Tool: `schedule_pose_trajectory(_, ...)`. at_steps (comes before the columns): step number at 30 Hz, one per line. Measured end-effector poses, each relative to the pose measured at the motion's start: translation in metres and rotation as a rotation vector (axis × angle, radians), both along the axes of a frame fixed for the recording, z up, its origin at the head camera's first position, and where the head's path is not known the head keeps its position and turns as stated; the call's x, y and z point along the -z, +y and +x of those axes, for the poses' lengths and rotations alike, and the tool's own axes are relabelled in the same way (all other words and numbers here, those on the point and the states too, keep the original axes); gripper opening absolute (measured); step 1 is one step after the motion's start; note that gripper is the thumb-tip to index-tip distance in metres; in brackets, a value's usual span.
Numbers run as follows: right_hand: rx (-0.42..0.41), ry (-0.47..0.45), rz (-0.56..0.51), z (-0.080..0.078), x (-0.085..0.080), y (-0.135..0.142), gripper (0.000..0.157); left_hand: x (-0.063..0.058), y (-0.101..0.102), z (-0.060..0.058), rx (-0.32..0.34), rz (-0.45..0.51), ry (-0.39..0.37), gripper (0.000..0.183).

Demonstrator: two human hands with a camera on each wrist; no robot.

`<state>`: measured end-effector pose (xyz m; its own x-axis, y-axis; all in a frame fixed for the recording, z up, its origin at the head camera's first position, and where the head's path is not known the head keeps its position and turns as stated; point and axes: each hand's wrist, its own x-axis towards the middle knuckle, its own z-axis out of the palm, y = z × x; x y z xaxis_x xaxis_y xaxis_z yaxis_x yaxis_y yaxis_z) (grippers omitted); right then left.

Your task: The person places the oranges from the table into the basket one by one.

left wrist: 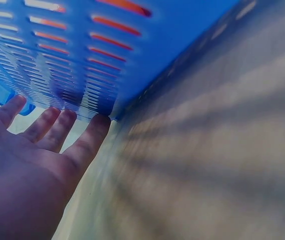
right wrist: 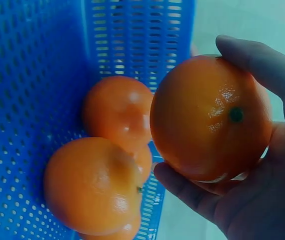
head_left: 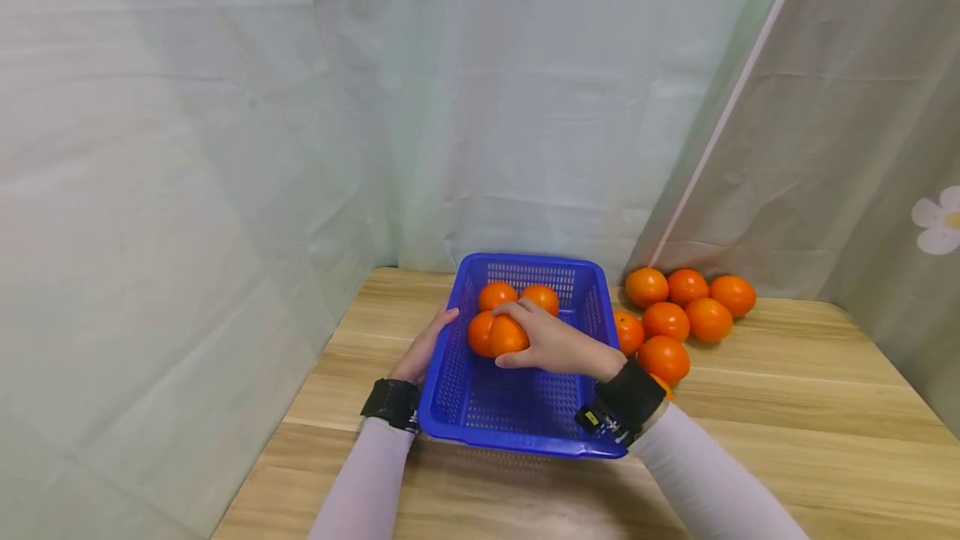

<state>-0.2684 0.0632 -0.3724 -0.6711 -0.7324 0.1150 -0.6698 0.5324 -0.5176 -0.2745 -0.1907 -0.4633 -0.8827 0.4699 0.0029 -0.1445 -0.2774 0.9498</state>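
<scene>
A blue perforated plastic basket [head_left: 517, 442] stands on the wooden table. Inside it, toward the far left, lie oranges [head_left: 497, 296], several of them bunched together in the right wrist view. My right hand [head_left: 551, 342] grips another orange [right wrist: 202, 125] over these, thumb on one side and fingers on the other, its green stem spot showing. On the basket's left side is my left hand [head_left: 423, 352]. Its fingers [left wrist: 88, 140] are extended, with the tips against the slotted outer wall [left wrist: 72, 65], and the thumb is up by the rim.
More oranges [head_left: 666, 321] lie grouped on the table just right of the basket, some partly hidden behind its wall and the right wrist. Pale curtains [head_left: 540, 107] hang behind and left of the table [head_left: 787, 407]. Black bands [head_left: 630, 394] circle both wrists.
</scene>
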Motion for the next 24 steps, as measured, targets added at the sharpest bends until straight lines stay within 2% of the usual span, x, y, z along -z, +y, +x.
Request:
schedule_pose_trajectory(3,-0.002,0.005,0.022,0.001,0.004,-0.003,0.067,0.0,0.001,0.001,-0.002,-0.003,-0.006,0.057)
schedule_pose_trajectory(11,-0.051,0.123,0.064,0.002,0.011,-0.011,0.065,-0.002,0.002,0.002,-0.008,-0.006,-0.022,0.057)
schedule_pose_trajectory(16,-0.123,0.197,0.093,0.004,0.016,-0.017,0.063,-0.002,0.001,0.003,-0.014,-0.022,-0.044,0.058)
schedule_pose_trajectory(20,-0.176,0.176,0.095,0.005,0.02,-0.02,0.061,-0.003,0.0,0.003,-0.009,-0.025,-0.04,0.058)
schedule_pose_trajectory(24,-0.188,0.142,0.102,0.006,0.024,-0.022,0.06,-0.003,0.0,0.003,-0.005,-0.028,-0.042,0.057)
